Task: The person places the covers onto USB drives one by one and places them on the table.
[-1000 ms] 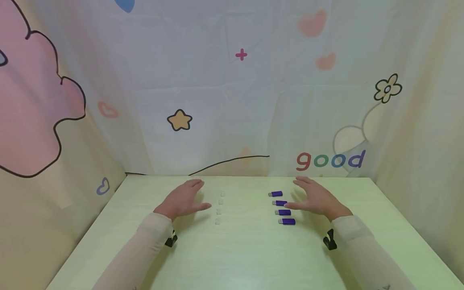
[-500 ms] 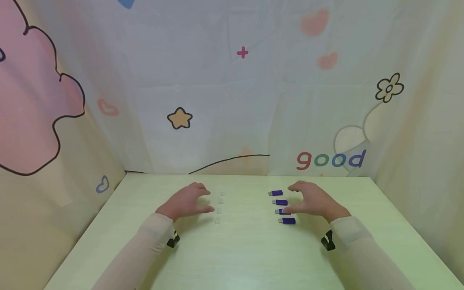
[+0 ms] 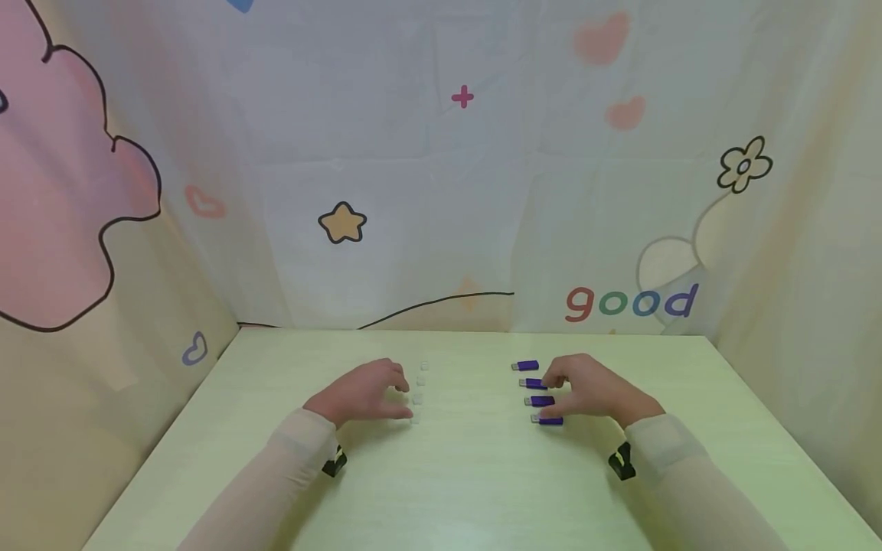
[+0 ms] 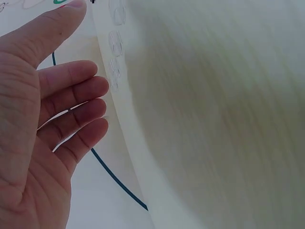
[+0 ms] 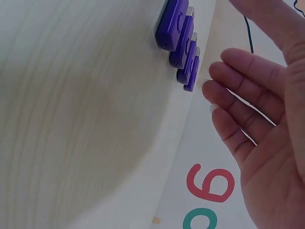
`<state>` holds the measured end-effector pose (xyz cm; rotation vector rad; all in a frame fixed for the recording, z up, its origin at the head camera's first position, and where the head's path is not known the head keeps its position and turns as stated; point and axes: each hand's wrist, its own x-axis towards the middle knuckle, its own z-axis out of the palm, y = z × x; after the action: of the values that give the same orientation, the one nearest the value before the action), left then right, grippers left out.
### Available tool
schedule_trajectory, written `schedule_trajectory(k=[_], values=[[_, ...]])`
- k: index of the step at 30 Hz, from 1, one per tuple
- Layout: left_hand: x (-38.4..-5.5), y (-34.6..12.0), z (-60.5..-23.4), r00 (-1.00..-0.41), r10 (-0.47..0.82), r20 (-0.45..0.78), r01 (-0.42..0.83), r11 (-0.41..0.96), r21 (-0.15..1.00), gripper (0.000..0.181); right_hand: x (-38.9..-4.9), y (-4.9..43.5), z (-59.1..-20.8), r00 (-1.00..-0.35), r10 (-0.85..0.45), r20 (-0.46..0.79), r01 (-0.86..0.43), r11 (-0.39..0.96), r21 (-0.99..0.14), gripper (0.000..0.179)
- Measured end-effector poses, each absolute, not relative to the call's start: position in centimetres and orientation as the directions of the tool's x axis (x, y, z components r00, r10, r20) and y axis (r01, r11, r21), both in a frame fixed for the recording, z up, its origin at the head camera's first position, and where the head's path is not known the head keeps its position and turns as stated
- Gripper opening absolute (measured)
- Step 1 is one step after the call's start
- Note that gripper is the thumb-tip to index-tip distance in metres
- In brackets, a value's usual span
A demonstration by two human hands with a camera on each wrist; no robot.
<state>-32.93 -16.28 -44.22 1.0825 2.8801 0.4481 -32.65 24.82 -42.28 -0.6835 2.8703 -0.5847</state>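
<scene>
Several purple USB flash drives (image 3: 540,401) lie in a column on the table, metal plugs pointing left. Across from them, to the left, runs a column of small clear pieces (image 3: 421,381) that look like caps. My left hand (image 3: 365,392) hovers beside the clear pieces, thumb near the closest one, holding nothing. My right hand (image 3: 592,389) is over the right ends of the drives, partly covering some of them. In the right wrist view its relaxed fingers (image 5: 238,98) are apart from the drives (image 5: 172,26). The left wrist view shows loosely bent fingers (image 4: 78,95) beside the clear pieces (image 4: 116,44).
The pale wood-grain table (image 3: 455,490) ends at a printed cloth backdrop (image 3: 413,191) at the back. Cloth also hangs at the left and right sides. A small black device (image 3: 335,462) is strapped at the left wrist, another black device (image 3: 623,462) at the right.
Both hands have moved inward and nearer to me, lower over the two columns, with fingers bending more. The drives and clear pieces have stayed in place on the table.
</scene>
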Motion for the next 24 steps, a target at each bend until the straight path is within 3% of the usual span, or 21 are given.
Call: schedule_trajectory(k=[8,18,24], values=[[-32.5,-15.5,-44.2,-0.686,0.722,0.092,0.718,0.65,0.251,0.031,-32.2,24.4,-42.4,-0.864,-0.5,-0.051,-0.439,0.801,-0.407,0.028],[-32.0,-14.5,-44.1,-0.659,0.748,0.08,0.74,0.626,0.246,0.015,-31.9,23.9,-42.7,-0.845,-0.527,-0.086,-0.462,0.803,-0.376,0.017],[-32.1,-14.2,-44.3,-0.668,0.741,0.069,0.736,0.643,0.215,0.025,-31.8,23.8,-42.6,-0.849,-0.518,-0.1,-0.45,0.81,-0.376,0.016]])
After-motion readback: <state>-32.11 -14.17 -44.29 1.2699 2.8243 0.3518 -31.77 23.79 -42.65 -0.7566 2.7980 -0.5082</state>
